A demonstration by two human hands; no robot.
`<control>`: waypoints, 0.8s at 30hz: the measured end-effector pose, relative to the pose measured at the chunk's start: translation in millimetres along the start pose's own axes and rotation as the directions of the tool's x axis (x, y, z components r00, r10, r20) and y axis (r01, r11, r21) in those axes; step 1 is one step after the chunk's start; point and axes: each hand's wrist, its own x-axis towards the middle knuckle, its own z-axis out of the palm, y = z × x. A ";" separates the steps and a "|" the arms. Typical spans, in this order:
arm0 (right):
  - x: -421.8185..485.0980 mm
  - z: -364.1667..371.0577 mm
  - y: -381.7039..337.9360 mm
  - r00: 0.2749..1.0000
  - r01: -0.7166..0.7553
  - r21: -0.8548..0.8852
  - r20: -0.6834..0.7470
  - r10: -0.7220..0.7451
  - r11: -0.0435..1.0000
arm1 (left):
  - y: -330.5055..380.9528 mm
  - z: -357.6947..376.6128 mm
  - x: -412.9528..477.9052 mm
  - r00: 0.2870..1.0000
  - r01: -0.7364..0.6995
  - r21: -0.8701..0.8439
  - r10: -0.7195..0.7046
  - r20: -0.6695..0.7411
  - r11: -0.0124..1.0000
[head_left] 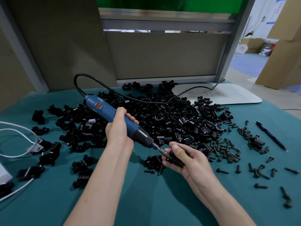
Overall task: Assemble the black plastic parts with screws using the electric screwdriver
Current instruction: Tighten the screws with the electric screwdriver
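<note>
I note that the black plastic part [175, 159] is mostly covered by the right hand [187, 159], which grips it with curled fingers and thumb, so I cannot make out its shape. The one electric screwdriver [112, 115] is gripped around its blue barrel by the left hand [117, 128]. Its bit meets the held part, and the tip is hidden there. The screwdriver's black cord [104, 86] runs back over the heap of black parts [171, 121], which lie loose on the teal cloth [146, 196], too many and too overlapped to count. The loose screws [226, 149] at right are likewise uncountable. One pen [271, 136] lies beyond them. A white cable [17, 132] is cut off at the left edge.
</note>
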 end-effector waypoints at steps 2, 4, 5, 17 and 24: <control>-1.0 0.4 0.5 1.000 0.012 -0.032 0.005 -0.012 0.999 | 0.2 0.1 -0.3 1.000 -0.003 0.013 0.003 -0.004 1.000; -1.9 0.8 0.3 0.999 0.034 -0.057 0.005 -0.033 0.998 | -0.2 0.8 -0.9 1.000 -0.012 0.032 0.013 -0.016 0.999; -2.5 1.2 0.5 0.999 0.050 -0.093 0.003 -0.050 0.994 | -0.7 1.0 -1.3 0.999 -0.023 0.049 0.024 -0.029 0.999; -4.9 -0.3 2.0 0.987 0.148 -0.276 -0.015 -0.158 0.950 | -8.3 -1.6 -1.7 0.991 -0.022 0.133 0.039 -0.131 0.991; -4.0 -1.9 4.8 0.985 0.163 -0.400 0.022 -0.169 0.902 | -7.8 -5.2 1.0 0.981 0.011 0.093 0.007 -0.194 0.996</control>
